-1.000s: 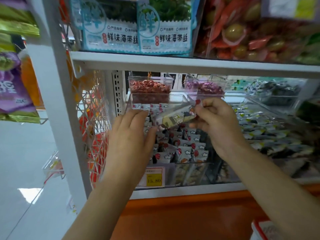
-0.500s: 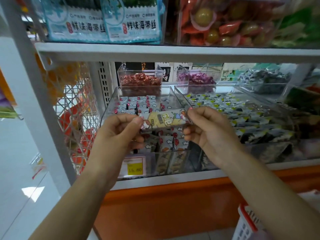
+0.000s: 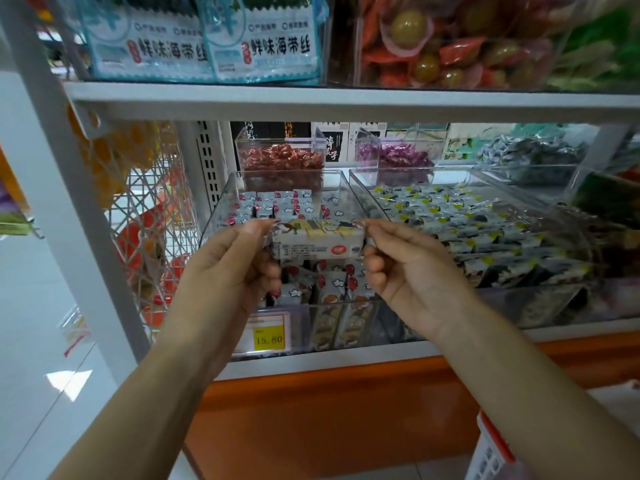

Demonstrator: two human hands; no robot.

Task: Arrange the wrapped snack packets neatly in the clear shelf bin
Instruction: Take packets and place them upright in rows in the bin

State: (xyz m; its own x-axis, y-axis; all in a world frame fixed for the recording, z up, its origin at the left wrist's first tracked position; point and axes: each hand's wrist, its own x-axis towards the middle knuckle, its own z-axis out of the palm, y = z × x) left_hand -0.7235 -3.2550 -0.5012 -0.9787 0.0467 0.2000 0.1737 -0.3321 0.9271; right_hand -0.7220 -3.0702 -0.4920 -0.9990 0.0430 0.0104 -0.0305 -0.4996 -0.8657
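The left hand [image 3: 239,268] pinches the nine o'clock end, the right hand [image 3: 408,271] the three o'clock end, of a white-and-yellow wrapped snack packet [image 3: 317,239] held level over the clear plastic shelf bin [image 3: 220,213]. Grey cloud-printed packets [image 3: 277,206] lie inside at twelve o'clock.

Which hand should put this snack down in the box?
Probably the left hand: both pinch the snack packet, but it sits over the clear bin, while the right hand is mostly past its wall, over the neighbouring bin.
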